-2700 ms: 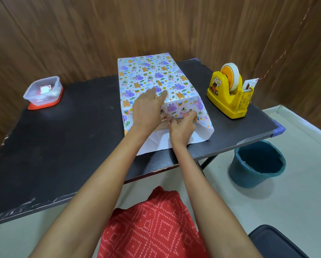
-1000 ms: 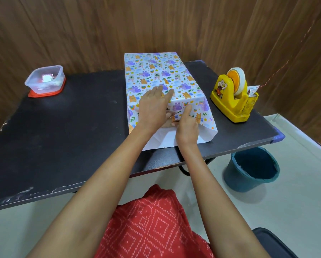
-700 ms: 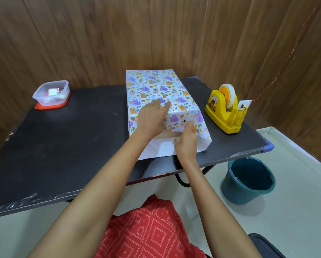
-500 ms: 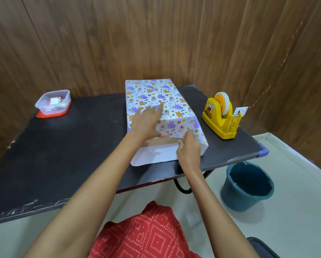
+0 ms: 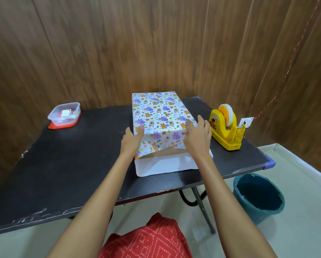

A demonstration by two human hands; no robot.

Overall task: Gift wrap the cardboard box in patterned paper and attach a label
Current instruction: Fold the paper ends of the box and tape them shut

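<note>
Fingers, left hand (image 5: 131, 141): extended and together, flat against the left near corner of the wrapped box, tips on the top edge; not curled around anything.
Fingers, right hand (image 5: 197, 138): spread and extended, palm laid over the right near corner of the box; pressing the paper, no pinch visible.
Patterned paper (image 5: 159, 116): covers top and sides of the box; animal print in purple, orange and green on white. Near end unfinished: a printed flap hangs down the front face, and the white underside of the sheet (image 5: 165, 165) lies flat on the table toward the person.
Cardboard box (image 5: 163, 154): only a brown strip shows beneath the hanging flap; stands mid-table, far end close to the wall.
Table (image 5: 72, 164): black top, chipped near edge.
Tape dispenser (image 5: 225, 129): yellow, just right of the right hand, apart from the box.
Plastic container (image 5: 64, 114): clear, red lid underneath, far left corner, well apart.
Bucket (image 5: 258, 197): teal, on the floor to the right, below the table edge.
</note>
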